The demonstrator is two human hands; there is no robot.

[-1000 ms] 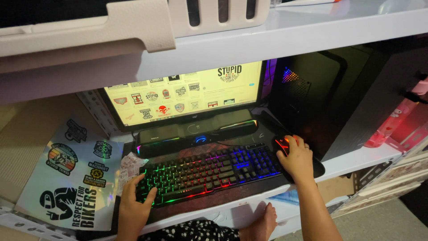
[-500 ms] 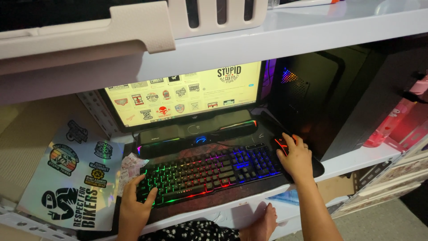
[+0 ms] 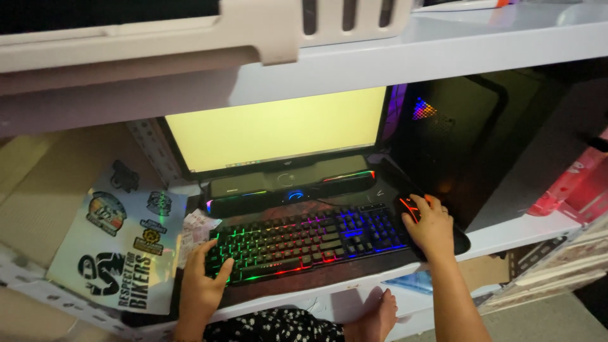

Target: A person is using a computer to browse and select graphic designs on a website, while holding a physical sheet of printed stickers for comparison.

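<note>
Resting flat, left hand point(image 3: 201, 283) touches keyboard point(image 3: 307, 240); right hand point(image 3: 432, 226) cups mouse point(image 3: 408, 207).

Keyboard point(image 3: 304, 244): black, rainbow-backlit, laid flat on the shelf below the monitor.
Mouse point(image 3: 410, 209): black, red-lit, just right of the keyboard, mostly covered.
</note>
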